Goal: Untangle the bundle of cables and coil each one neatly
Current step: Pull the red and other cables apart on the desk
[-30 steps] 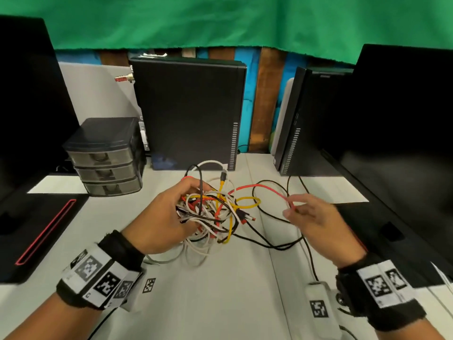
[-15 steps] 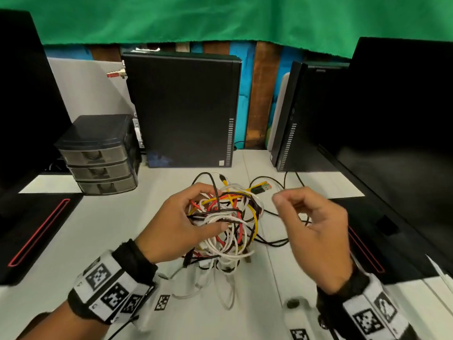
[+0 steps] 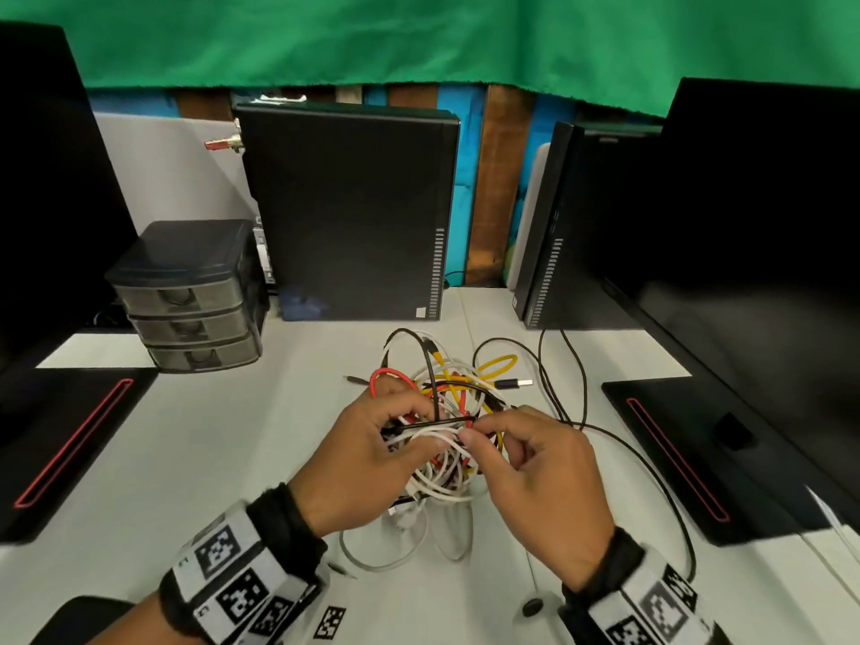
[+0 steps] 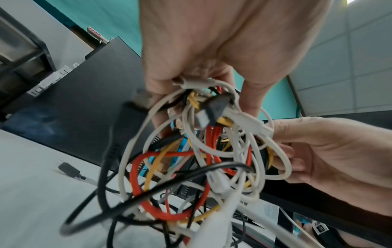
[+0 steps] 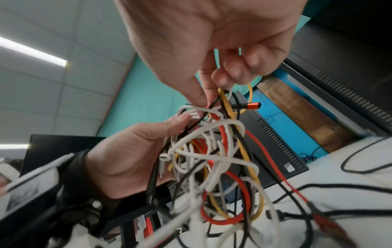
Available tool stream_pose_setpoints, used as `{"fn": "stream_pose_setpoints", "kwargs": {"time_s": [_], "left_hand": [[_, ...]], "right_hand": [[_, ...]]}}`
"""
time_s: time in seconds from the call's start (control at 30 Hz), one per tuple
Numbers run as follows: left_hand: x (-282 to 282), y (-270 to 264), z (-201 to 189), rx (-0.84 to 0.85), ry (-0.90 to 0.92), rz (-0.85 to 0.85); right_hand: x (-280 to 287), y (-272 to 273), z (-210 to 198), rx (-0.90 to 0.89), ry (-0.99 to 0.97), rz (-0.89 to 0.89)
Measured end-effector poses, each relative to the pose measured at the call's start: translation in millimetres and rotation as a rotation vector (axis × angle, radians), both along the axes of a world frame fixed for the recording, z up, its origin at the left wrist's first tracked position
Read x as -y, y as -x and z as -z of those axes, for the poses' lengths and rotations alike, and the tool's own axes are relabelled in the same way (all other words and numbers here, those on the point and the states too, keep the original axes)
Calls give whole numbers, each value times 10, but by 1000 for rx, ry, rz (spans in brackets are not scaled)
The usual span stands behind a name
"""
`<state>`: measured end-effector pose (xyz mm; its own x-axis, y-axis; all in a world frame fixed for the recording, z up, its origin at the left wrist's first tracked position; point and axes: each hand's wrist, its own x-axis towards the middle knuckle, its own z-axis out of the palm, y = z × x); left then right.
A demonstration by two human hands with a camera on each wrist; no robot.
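The tangled bundle of cables, white, red, yellow and black, hangs just above the white table. My left hand grips it from the left, fingers curled into the loops. My right hand meets it from the right and pinches a thin black strand at the bundle's top. The right wrist view shows that pinch with red and yellow strands beside it, above the bundle. In the left wrist view my left fingers hook white loops of the bundle, with several plugs among them.
A black computer tower stands behind, another at right. A small drawer unit sits at left. Monitor bases flank the work area. A loose black cable and a USB plug lie beyond the bundle.
My right hand let go of the red cable it held stretched to the right, came back to the bundle and now pinches a strand at its top. The left hand kept its grip.
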<state>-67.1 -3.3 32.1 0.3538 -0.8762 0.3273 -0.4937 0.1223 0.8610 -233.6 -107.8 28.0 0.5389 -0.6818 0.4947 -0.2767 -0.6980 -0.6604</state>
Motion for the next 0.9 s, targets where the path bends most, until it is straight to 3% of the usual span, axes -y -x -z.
{"fn": "stream_pose_setpoints", "kwargs": {"time_s": [0.33,0.57,0.9], "left_hand": [[8,150,50,-12,56,-21],[59,132,191,33,33,-206],[61,145,192,124,16,-128]], "right_hand": [[-76,10,-81,105,-296,-90],[-126,13,-126,-44,-289,-204],[-124,-36,-113,262,-400,-93]]}}
